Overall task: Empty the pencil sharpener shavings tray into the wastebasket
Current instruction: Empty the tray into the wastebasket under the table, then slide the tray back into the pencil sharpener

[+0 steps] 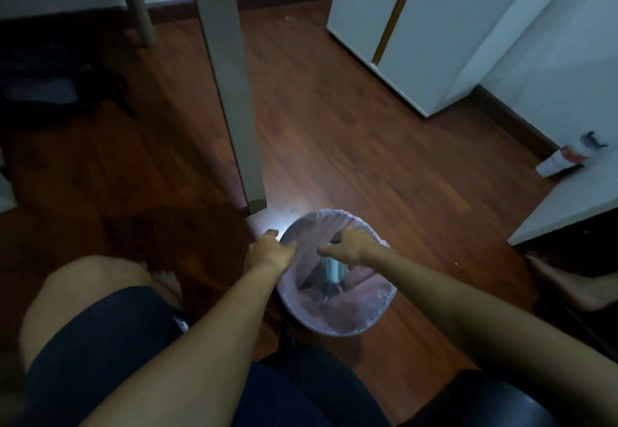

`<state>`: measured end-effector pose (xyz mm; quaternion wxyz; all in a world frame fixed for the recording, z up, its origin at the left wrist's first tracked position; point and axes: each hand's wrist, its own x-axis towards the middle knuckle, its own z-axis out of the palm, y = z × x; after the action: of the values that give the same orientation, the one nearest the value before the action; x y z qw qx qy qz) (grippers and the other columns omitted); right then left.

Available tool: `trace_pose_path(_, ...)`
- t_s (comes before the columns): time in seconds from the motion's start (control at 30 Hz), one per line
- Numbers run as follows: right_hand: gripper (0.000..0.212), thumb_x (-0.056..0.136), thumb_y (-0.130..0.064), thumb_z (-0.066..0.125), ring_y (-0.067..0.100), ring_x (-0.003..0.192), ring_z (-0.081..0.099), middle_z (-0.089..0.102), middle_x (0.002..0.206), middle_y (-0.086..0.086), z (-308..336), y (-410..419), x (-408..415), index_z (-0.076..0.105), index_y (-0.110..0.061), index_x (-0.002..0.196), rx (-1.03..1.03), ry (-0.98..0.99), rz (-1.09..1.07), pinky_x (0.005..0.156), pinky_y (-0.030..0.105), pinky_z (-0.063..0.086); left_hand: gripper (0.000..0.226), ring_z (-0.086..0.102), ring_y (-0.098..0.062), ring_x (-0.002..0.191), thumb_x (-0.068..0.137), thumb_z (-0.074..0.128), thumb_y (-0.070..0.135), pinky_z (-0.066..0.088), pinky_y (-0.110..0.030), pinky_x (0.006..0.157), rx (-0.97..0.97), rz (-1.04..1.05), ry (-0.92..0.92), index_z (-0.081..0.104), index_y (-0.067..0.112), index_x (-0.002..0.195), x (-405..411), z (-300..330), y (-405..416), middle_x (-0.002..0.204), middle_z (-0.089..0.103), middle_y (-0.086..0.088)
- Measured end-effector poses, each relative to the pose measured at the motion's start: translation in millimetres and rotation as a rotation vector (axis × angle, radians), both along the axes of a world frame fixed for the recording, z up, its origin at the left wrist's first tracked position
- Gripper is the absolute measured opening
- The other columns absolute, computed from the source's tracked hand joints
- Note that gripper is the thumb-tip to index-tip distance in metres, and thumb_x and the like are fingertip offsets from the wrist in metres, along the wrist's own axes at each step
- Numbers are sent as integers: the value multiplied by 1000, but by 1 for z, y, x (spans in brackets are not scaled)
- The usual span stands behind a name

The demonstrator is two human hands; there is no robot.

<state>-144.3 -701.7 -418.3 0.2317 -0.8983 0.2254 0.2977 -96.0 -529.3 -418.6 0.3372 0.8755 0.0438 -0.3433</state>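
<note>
I am looking down from the head camera as both bare arms are reaching out over a round wastebasket lined with a thin pink plastic bag [368,318], which is standing on the dark reddish wood-plank floor [351,145]. My right hand [351,246] is hovering over the middle of the basket's mouth, knuckles up, its fingers curled down and closed around the top of a small pale blue-white, ribbed shavings tray [332,271]. The tray is hanging straight down from that grip, inside the rim and above the bag's bottom; how its open side is facing I cannot tell. Directly under the held tray, dark shavings and scraps [317,289] are lying in the bag. To the left of the grip, my left hand [269,251] is sitting at the basket's near-left edge, fingers bunched together on the bag's rim; whether it is truly pinching the plastic I cannot tell. Beyond the grip, just past the basket's far rim, a grey square table leg [234,108] is meeting the floor. Far to the right of the grip, a white cabinet [434,35] is standing against the wall.
</note>
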Motion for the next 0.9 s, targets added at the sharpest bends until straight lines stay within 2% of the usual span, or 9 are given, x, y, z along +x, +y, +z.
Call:
trace_pose_path(0.13,57,82,-50,61,35,85,72,73,91,21,54,9,13,74,4,95,86,-47,-67,72,46,61,61,46,-33,135,86,58,44,39,-35,108,-10,-52,-29,50,19,141,13,45,2,147,50,-10)
trace_pose_path(0.23,56,81,-50,62,30,66,67,69,80,17,110,17,23,70,5,87,112,-127,-130,56,34,58,58,47,-30,134,86,60,42,39,-33,109,-8,-75,-121,55,15,137,22,95,3,142,55,-8)
trace_pose_path(0.4,53,81,-54,61,29,58,65,65,74,16,206,26,34,58,-1,72,148,-290,-216,51,29,52,52,55,-28,126,85,63,43,46,-32,101,-8,-102,-258,61,14,129,30,188,9,135,61,-8)
trace_pose_path(0.57,59,82,-55,58,29,61,63,63,93,20,301,39,34,59,2,95,171,-450,-211,51,29,50,45,54,-29,127,88,62,42,48,-34,97,36,-167,-383,65,13,123,26,279,37,135,60,-8)
trace_pose_path(0.67,63,78,-53,62,35,69,68,62,99,21,355,56,36,60,5,103,260,-549,-174,58,39,60,47,57,-28,121,86,62,44,51,-34,87,88,-188,-499,66,14,122,23,337,68,132,62,-8)
trace_pose_path(0.73,63,80,-49,64,34,68,67,61,102,22,384,70,41,62,7,107,349,-623,-162,53,37,59,43,61,-27,110,85,61,44,51,-32,78,119,-223,-579,68,16,116,25,369,89,125,65,-8)
trace_pose_path(0.8,49,85,-46,62,31,65,63,59,94,20,413,92,46,62,2,97,416,-673,-125,49,32,54,38,63,-27,105,87,59,41,52,-32,76,129,-232,-638,69,14,111,25,400,113,119,68,-10)
trace_pose_path(0.9,37,84,-43,59,32,63,58,56,79,18,447,132,60,56,-7,81,469,-727,-80,58,34,52,32,67,-29,103,87,59,37,58,-38,78,123,-189,-681,69,14,108,30,434,150,114,71,-11)
